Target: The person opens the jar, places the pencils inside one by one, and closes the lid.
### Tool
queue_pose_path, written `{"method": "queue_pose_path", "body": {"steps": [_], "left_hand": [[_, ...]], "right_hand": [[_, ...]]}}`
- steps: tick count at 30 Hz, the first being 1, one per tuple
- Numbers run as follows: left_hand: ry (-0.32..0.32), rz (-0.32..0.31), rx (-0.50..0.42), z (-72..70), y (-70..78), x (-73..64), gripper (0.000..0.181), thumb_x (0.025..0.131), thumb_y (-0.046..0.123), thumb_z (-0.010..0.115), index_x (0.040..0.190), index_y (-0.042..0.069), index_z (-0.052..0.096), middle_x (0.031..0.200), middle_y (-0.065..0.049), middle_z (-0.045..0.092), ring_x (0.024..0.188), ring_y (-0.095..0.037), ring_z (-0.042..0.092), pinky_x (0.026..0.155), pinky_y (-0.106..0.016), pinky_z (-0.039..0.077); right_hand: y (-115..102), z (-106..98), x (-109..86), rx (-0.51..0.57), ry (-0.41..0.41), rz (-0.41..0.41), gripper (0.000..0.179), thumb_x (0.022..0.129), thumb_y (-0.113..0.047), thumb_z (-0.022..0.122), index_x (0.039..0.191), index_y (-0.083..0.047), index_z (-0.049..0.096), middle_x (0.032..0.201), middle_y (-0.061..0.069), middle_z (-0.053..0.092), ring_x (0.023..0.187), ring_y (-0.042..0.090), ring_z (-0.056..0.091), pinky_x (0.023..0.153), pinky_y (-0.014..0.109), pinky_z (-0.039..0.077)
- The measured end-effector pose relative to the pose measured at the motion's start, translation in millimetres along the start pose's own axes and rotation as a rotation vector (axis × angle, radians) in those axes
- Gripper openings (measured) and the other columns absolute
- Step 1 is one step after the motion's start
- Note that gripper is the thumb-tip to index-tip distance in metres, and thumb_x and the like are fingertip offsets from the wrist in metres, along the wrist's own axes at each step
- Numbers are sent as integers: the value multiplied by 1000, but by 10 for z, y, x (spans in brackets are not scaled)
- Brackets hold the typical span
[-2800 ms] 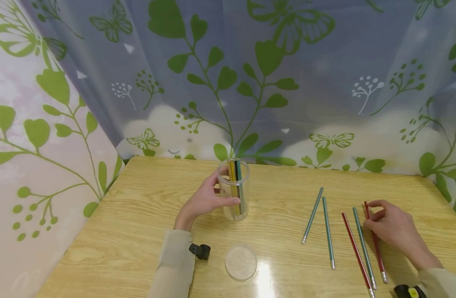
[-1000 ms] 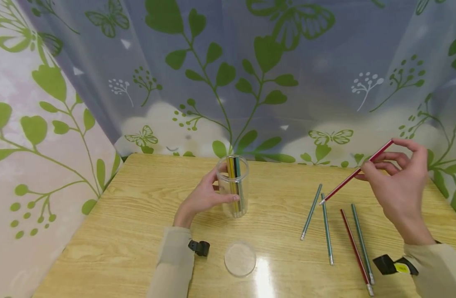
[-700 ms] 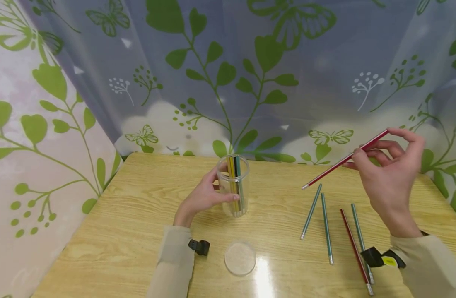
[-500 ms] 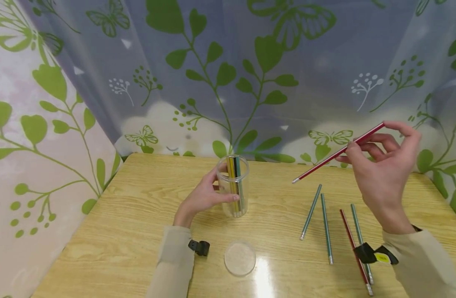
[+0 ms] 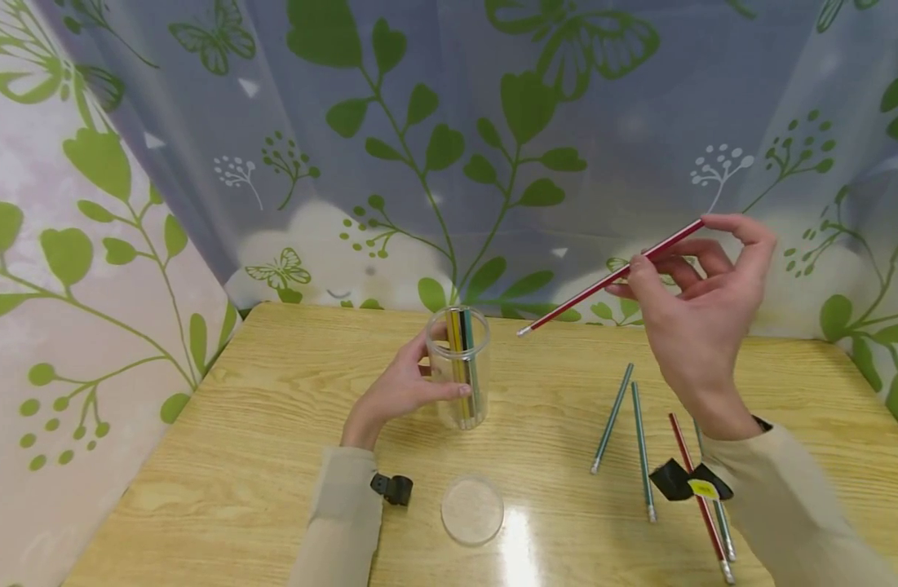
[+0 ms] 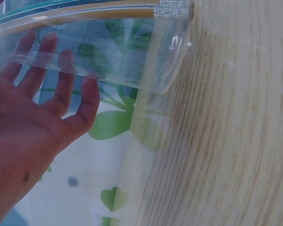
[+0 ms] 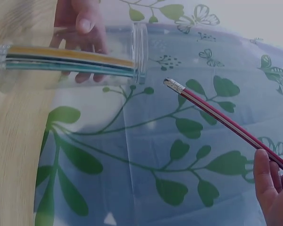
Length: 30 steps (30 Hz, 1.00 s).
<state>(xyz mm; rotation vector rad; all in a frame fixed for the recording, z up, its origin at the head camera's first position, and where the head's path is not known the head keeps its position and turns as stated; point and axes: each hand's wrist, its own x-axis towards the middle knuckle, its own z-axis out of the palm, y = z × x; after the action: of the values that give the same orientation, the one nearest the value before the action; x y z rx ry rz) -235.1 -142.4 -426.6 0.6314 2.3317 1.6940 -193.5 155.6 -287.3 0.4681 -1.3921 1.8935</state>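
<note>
My left hand (image 5: pixel 397 391) grips the clear jar (image 5: pixel 483 371) upright on the tabletop (image 5: pixel 228 465); my right hand's (image 5: pixel 701 326) fingers pinch a red pencil (image 5: pixel 581 297), eraser end lowest, near the rim, apart. I'd steepen it over the mouth before lowering.

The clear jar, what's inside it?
Pencils, yellow and teal among them, eraser ends down. They overlap, and the left hand covers part in the head view, so I can't count them.
</note>
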Motion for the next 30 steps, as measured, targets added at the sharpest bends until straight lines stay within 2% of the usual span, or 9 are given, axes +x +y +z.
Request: {"method": "queue_pose_path", "body": {"steps": [7, 11, 14, 16, 20, 22, 24, 27, 30], "left_hand": [[-3, -30, -4, -4, 24, -5, 91, 81, 21, 87, 156, 33, 37, 147, -2, 51, 125, -30, 54, 93, -44, 55], [-3, -15, 2, -6, 30, -4, 90, 81, 21, 87, 155, 32, 38, 147, -2, 51, 126, -29, 53, 95, -44, 54], [-3, -1, 1, -7, 23, -3, 89, 81, 21, 87, 155, 31, 39, 147, -1, 51, 127, -28, 52, 97, -46, 53], [-3, 8, 5, -5, 14, 0, 89, 81, 21, 87, 155, 31, 39, 147, -1, 51, 127, -27, 52, 99, -48, 52], [-3, 12, 9, -1, 0, 7, 90, 81, 21, 87, 156, 32, 38, 149, 0, 50, 127, -26, 52, 100, -49, 52], [-1, 5, 9, -2, -3, 7, 90, 81, 21, 87, 156, 33, 37, 150, 0, 49, 127, -27, 52, 99, -48, 53], [0, -5, 4, -1, -7, 7, 90, 81, 21, 87, 156, 33, 38, 150, 0, 48, 127, -28, 52, 97, -47, 53], [0, -31, -11, -1, -11, 4, 90, 81, 23, 87, 155, 34, 37, 147, -3, 50, 123, -30, 56, 93, -44, 56], [-4, -47, -21, 0, -15, 3, 88, 81, 24, 88, 155, 31, 39, 143, -5, 53, 119, -32, 59, 89, -43, 57]], "right_hand": [[63, 233, -35, 40, -72, 7, 53, 83, 19, 62, 127, -4, 42, 86, 14, 58, 70, 25, 72, 65, 36, 63], [130, 361, -79, 16, -136, 9, 53, 84, 18, 63, 128, -6, 43, 89, 12, 59, 73, 23, 71, 65, 35, 63], [188, 445, -108, -46, -186, -13, 51, 85, 16, 64, 128, -5, 44, 90, 7, 61, 76, 19, 70, 66, 32, 63], [221, 494, -121, -109, -219, -55, 49, 86, 14, 64, 127, -3, 44, 91, 5, 62, 77, 16, 69, 67, 28, 62], [267, 566, -149, -264, -293, -208, 47, 84, 15, 64, 125, 6, 43, 91, 15, 64, 81, 9, 65, 70, 18, 59], [290, 590, -166, -316, -325, -277, 48, 83, 16, 65, 126, 8, 43, 91, 21, 63, 82, 11, 65, 70, 15, 57], [319, 604, -185, -352, -349, -308, 48, 84, 16, 65, 126, 7, 43, 91, 23, 63, 82, 15, 66, 70, 14, 56], [372, 613, -207, -380, -385, -290, 48, 85, 14, 67, 126, 5, 44, 92, 21, 64, 81, 20, 66, 70, 13, 56], [429, 617, -232, -395, -434, -230, 48, 85, 12, 67, 126, 4, 44, 92, 19, 64, 81, 18, 66, 68, 14, 57]]}}
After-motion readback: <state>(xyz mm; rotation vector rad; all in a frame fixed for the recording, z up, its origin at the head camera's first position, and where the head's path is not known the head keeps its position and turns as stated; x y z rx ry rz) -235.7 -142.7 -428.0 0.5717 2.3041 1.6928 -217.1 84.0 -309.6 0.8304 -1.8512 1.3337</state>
